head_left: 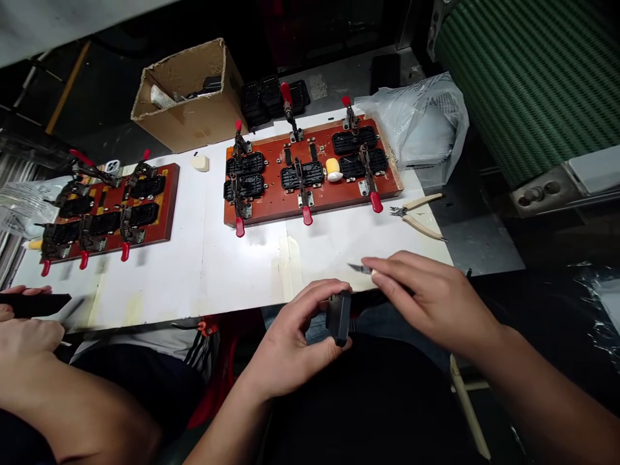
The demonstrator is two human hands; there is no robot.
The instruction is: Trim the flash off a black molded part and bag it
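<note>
The left hand (290,345) pinches a black piece (345,316) between thumb and fingers, by the near edge of the white table (247,271); the right hand (426,290) grips a knife (359,267) — should the piece twist under pressure, the blade could nick the left thumb.

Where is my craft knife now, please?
In the head view, the craft knife is in your right hand, right of the black part in your left hand.

From my end, I saw the wearer in a plain black cloth top (378,400) and blue denim trousers (409,330), bare forearms (537,387) leading to a bare left hand (293,339) and right hand (431,297).
</note>
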